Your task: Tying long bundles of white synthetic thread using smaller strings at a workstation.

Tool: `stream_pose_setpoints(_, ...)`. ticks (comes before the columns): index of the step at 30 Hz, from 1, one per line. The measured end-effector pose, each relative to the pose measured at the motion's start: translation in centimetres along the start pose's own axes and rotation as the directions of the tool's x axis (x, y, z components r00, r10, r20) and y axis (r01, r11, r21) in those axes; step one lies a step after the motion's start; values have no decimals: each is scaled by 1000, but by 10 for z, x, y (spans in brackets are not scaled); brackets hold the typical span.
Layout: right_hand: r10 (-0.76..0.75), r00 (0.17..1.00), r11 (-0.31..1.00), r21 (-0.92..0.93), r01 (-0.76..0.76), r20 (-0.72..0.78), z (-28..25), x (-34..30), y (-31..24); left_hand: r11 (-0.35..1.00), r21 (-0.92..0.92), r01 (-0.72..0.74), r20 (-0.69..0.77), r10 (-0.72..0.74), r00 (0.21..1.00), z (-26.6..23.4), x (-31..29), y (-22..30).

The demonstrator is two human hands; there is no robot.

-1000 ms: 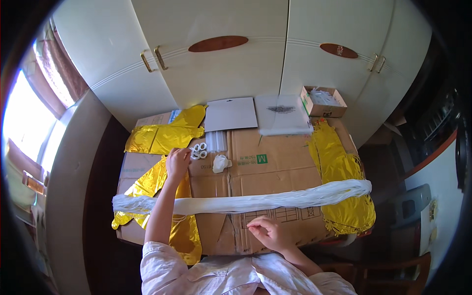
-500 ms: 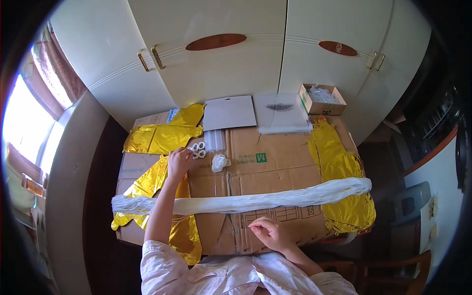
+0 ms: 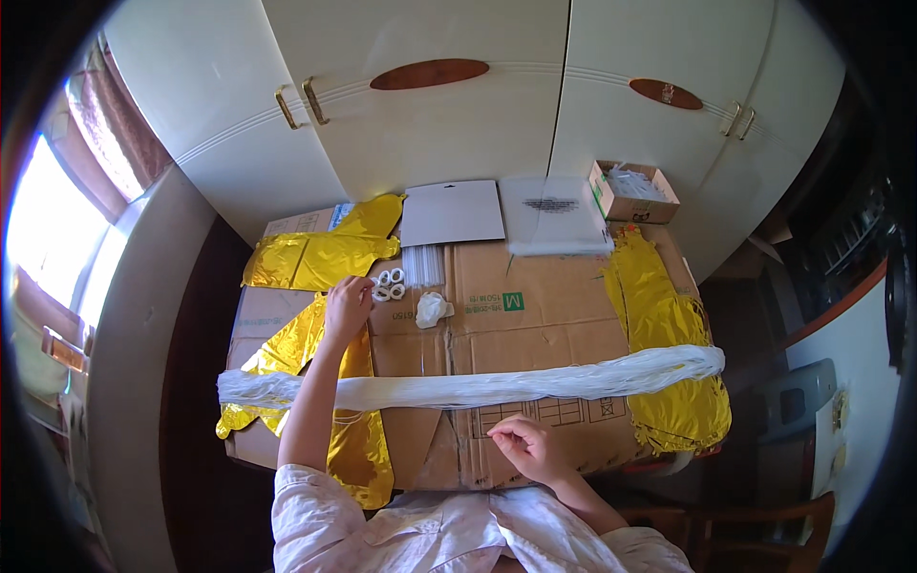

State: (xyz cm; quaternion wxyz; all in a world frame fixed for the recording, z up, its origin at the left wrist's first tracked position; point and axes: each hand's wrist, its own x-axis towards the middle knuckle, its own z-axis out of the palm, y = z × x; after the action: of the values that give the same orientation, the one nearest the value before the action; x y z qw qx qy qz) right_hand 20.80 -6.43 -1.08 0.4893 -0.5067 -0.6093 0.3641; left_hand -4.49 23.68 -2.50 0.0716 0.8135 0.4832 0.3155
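My left hand (image 3: 348, 307) reaches over a long white bundle of thin strands (image 3: 478, 386) that lies across the flattened cardboard (image 3: 535, 325). Its fingers touch small white rolls (image 3: 389, 283) beside a flat gold foil balloon (image 3: 315, 258). Whether it grips one I cannot tell. My right hand (image 3: 527, 449) rests near the cardboard's front edge, fingers curled, pinching something thin that is too small to make out. A crumpled white scrap (image 3: 432, 308) lies just right of the rolls.
More gold foil lies at the right (image 3: 664, 334) and under my left arm (image 3: 353, 449). A grey sheet (image 3: 451, 212), a clear packet (image 3: 554, 215) and an open small box (image 3: 632, 189) sit at the back. White cupboard doors (image 3: 430, 105) stand behind.
My left hand has stayed at the white rolls with only a slight shift. My right hand has barely moved near the front edge.
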Motion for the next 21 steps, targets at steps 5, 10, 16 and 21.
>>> stream_pose_setpoints(5, -8, 1000, 1000, -13, 8, -13, 0, 1, -3, 998, 47, -38, -53, 41, 998, -5, 3, 5)
stream_pose_setpoints(10, 6, 1000, 999, -34, -7, -12, 1, -1, -1, 997, 62, -45, 39, 43, 998, 0, 5, 6)
stream_pose_setpoints(16, 1, 1000, 1000, -22, -2, -23, 3, -2, 3, 997, 64, -49, 71, 44, 997, 6, 8, 3)
stream_pose_setpoints(21, -8, 1000, 1000, -31, 7, -22, 2, -2, 2, 1000, -5, 26, 64, -25, 998, 10, 10, -7)
